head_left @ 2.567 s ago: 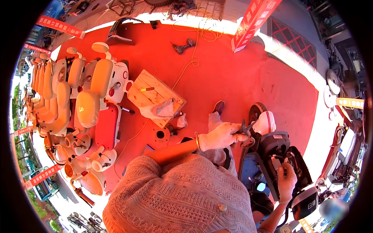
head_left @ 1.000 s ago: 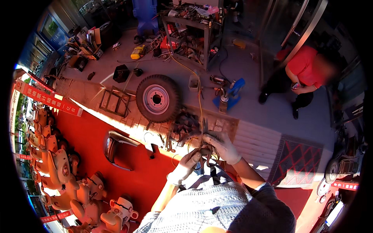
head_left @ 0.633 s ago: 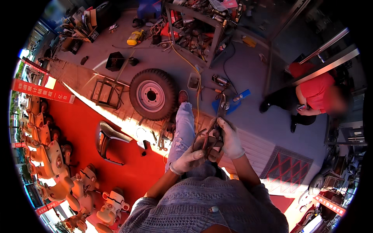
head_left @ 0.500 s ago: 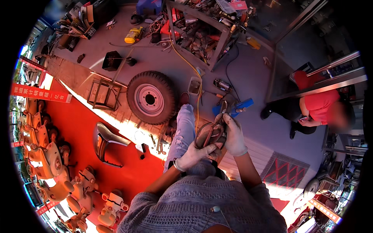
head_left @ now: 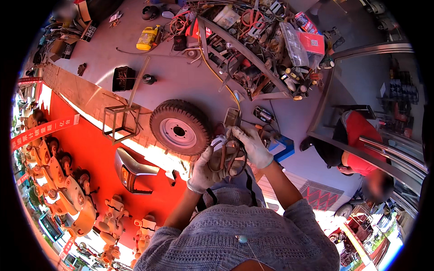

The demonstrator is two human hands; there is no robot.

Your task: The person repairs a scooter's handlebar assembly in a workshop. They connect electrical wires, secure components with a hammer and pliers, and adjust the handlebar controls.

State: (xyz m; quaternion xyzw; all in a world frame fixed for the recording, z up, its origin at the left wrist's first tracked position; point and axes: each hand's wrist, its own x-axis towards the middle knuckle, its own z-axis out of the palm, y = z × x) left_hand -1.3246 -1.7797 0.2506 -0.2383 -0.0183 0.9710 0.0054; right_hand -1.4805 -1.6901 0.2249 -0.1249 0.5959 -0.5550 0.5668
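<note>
My left hand [head_left: 201, 175] and my right hand [head_left: 254, 148], both in whitish work gloves, are in front of my body. Between them is a looped bundle of brownish cable or hose [head_left: 224, 163]. Left fingers curl around the bundle's near left side; the right thumb and fingers close on its upper right part. Its ends are partly hidden by the gloves, so I cannot make out its exact kind. Just beyond the hands, on the floor, stands a wheel with a knobbly black tyre [head_left: 201, 118] and a pale rim. A small rectangular tub [head_left: 233, 116] lies past my right fingertips.
A cluttered tool bench [head_left: 266, 72] stands ahead, a yellow hose [head_left: 209, 67] running down beside it. A blue box [head_left: 285, 151] sits right of my hands. Leftward are a metal frame [head_left: 118, 131], a black bin [head_left: 123, 79] and a scooter panel [head_left: 135, 166]. A person in red [head_left: 364, 131] bends at the right.
My hands and the looped bundle have shifted left and slightly farther from my body. The left hand has turned, its thumb now pointing up. My view has tilted forward, showing more of the bench.
</note>
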